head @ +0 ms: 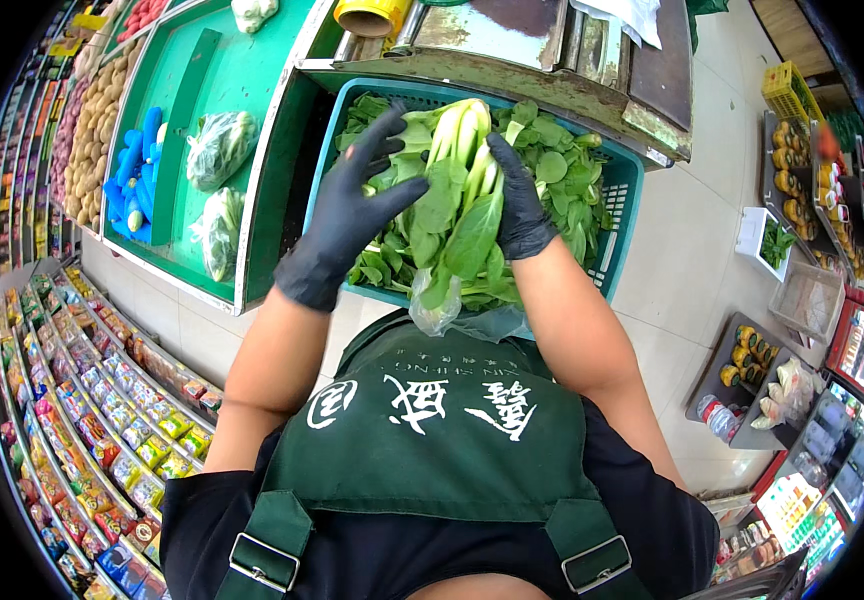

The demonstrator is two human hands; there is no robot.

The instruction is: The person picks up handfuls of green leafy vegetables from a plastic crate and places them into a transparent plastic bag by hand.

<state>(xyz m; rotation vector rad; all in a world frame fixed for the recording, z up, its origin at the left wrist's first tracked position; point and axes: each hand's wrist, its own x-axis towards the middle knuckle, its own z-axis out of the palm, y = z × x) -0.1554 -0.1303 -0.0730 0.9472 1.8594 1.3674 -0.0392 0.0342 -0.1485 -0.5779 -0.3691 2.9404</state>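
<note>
A bunch of leafy greens (pixel 462 172), with pale thick stems pointing away from me and broad leaves towards me, is held above a teal plastic crate (pixel 631 217). My right hand (pixel 518 199), in a black glove, grips it from the right side. My left hand (pixel 361 210), gloved too, is at its left with fingers spread and thumb pointing at the leaves; it holds nothing. More loose leafy greens (pixel 563 180) fill the crate beneath. Thin clear plastic (pixel 436 304) hangs at the crate's near edge, below the leaf tips.
A green produce bin (pixel 177 112) at left holds bagged vegetables (pixel 222 150) and items in blue netting (pixel 133 172). Beyond the crate stands a worn metal-edged counter (pixel 492 37). Snack shelves (pixel 102 390) line the left; a white box of greens (pixel 766 244) stands on the right.
</note>
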